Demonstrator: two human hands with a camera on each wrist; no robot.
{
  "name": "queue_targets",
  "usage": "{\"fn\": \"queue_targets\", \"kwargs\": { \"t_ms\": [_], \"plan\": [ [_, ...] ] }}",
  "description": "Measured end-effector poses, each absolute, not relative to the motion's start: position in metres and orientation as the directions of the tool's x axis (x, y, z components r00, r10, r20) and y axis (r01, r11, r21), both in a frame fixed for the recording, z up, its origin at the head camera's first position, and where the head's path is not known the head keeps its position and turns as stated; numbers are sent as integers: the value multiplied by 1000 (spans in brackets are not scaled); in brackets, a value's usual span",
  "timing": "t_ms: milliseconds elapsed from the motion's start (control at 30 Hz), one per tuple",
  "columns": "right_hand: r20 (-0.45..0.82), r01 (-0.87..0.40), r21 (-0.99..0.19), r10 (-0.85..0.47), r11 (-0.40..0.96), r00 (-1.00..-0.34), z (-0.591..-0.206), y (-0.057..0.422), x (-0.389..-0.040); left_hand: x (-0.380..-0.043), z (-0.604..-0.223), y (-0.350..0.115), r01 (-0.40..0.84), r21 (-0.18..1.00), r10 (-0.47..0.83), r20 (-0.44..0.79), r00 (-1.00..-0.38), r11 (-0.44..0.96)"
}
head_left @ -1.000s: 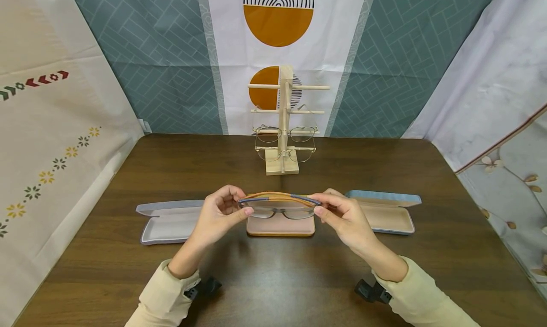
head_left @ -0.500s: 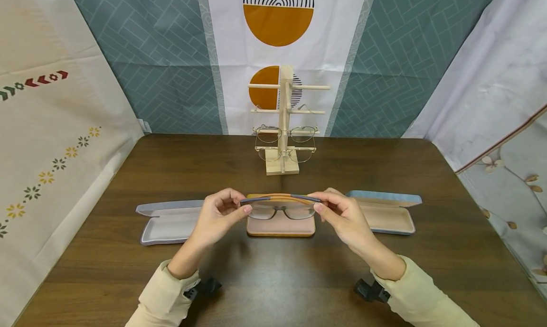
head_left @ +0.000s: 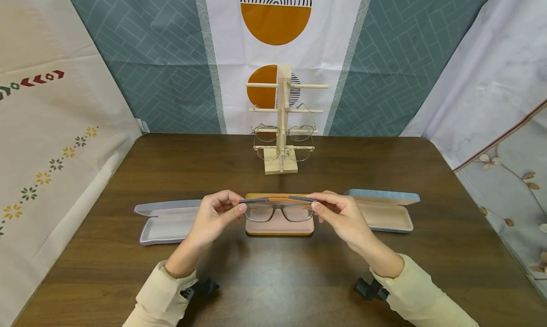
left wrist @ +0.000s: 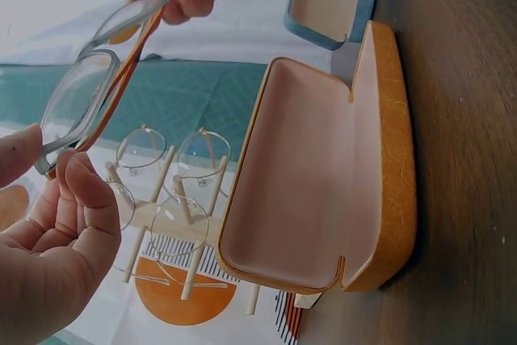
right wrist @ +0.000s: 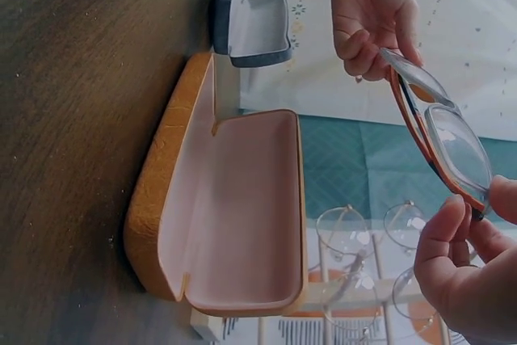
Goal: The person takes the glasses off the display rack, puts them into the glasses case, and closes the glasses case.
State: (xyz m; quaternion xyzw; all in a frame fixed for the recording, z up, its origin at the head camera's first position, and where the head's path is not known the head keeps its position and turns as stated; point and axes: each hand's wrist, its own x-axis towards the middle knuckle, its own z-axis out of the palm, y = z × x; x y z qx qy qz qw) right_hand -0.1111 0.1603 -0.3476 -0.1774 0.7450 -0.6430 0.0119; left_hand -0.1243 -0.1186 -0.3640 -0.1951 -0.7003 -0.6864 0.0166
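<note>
A pair of eyeglasses (head_left: pixel 259 214) with a grey frame and folded orange-and-blue temples hangs in the air between both hands. My left hand (head_left: pixel 215 217) pinches its left end between thumb and fingers. At the other end my right hand (head_left: pixel 345 219) does likewise. Directly under the glasses an open eyeglass case (head_left: pixel 279 228), mustard outside and pink inside, rests on the table. In the left wrist view the glasses (left wrist: pixel 81 94) are apart from the case (left wrist: pixel 283 167). The right wrist view shows the folded temples (right wrist: pixel 416 131) behind the lenses. In the head view the glasses cover part of the case.
An open grey case (head_left: pixel 166 228) lies to the left, partly behind my left hand. To the right is an open blue case (head_left: pixel 386 218) with beige lining. Farther back stands a wooden display rack (head_left: pixel 283 118) bearing wire-framed glasses (head_left: pixel 301 133). Curtains surround the table (head_left: pixel 273 279).
The glasses have tilted, so their lenses show more fully and the temples look flatter in the head view. Both hands keep their hold. The head view has shifted slightly.
</note>
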Motion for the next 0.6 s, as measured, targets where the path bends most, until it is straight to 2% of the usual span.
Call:
{"fn": "queue_targets", "kwargs": {
  "t_ms": [267,600],
  "plan": [
    [146,-168,-984,-256,64,-956,-351,159,-114,-126,-363,-122,265,964,280,255,-926,-3],
    [110,-127,-990,-226,61,-968,-356,159,-117,-126,-368,-124,193,979,314,163,-935,66]
  ]
}}
